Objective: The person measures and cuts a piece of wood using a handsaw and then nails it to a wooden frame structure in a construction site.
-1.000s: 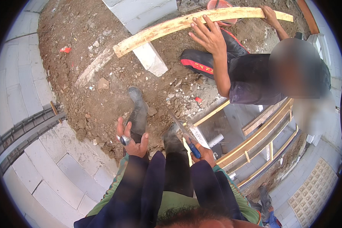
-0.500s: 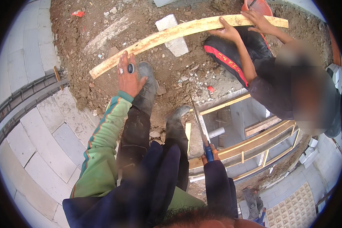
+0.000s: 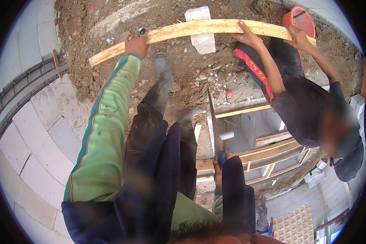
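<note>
A long pale wooden plank [image 3: 179,30] spans the far part of the head view, bowed by the lens. My left hand [image 3: 136,44], with a dark-stoned ring, has its fingers wrapped round the plank toward its left end. Down by my right side, my right hand [image 3: 218,168] grips the blue handle of a handsaw [image 3: 214,122], partly hidden by dark cloth. The saw's blade points away from me, apart from the plank. A co-worker's two hands [image 3: 250,37] hold the plank's right part over their knees.
A white block [image 3: 203,42] lies under the plank's middle on rubble-strewn soil. An orange-red bucket [image 3: 307,24] stands at the far right. Right of my boots [image 3: 162,69] is a pit with timber formwork [image 3: 248,156]. Pale paving slabs [image 3: 32,134] run along the left.
My left hand has gone from lying open on the plank to grasping it, moving farther away. The plank's left end has shifted away too. The saw stays low in my right hand.
</note>
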The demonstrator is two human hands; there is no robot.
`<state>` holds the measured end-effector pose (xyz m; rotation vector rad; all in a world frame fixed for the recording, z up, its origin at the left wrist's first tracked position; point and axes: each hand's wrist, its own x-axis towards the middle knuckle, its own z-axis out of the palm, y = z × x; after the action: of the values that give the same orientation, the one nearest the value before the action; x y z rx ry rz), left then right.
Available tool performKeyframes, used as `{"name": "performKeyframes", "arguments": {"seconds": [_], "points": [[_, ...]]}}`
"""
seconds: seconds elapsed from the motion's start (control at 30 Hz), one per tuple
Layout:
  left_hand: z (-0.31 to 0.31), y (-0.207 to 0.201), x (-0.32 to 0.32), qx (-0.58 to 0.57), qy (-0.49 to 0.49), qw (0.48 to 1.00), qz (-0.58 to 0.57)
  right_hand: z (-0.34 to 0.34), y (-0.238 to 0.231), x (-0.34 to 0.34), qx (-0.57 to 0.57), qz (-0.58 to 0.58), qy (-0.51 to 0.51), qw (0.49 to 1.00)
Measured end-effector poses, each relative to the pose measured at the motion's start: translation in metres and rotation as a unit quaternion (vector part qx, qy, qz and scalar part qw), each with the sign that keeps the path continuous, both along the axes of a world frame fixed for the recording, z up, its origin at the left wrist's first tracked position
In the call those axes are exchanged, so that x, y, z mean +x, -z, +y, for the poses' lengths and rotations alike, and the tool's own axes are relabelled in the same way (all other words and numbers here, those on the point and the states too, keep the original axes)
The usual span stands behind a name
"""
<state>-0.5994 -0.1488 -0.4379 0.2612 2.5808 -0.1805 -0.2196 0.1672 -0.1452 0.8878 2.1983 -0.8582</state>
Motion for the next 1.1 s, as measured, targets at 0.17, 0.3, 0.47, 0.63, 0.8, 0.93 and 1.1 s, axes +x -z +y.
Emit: {"name": "performKeyframes", "arguments": {"seconds": [0.17,0.3,0.47,0.63,0.8,0.93,1.1], "points": [[0.002,0.016,-0.002,0.017,0.0,0.999,-0.034,-0.011,0.02,-0.04,-0.004,-0.049,-0.043,0.998],[-0.004,0.021,-0.001,0.014,-0.011,0.999,0.031,-0.022,0.031,-0.048,-0.003,-0.103,-0.051,0.993],[-0.007,0.017,0.008,0.092,0.014,0.99,0.108,-0.027,0.084,0.028,-0.165,0.104,0.205,0.959],[-0.019,0.024,0.008,0.118,0.007,0.991,0.063,-0.021,0.096,0.046,-0.224,0.12,0.263,0.931],[-0.016,0.025,0.004,0.079,0.006,0.995,0.062,-0.017,0.096,0.045,-0.182,0.083,0.224,0.954],[-0.016,0.025,0.005,0.095,0.021,0.994,0.051,-0.007,0.099,0.057,-0.16,0.068,0.174,0.969],[-0.009,0.02,0.009,0.06,0.015,0.998,0.02,-0.017,0.085,0.032,-0.196,0.036,0.26,0.945]]}}
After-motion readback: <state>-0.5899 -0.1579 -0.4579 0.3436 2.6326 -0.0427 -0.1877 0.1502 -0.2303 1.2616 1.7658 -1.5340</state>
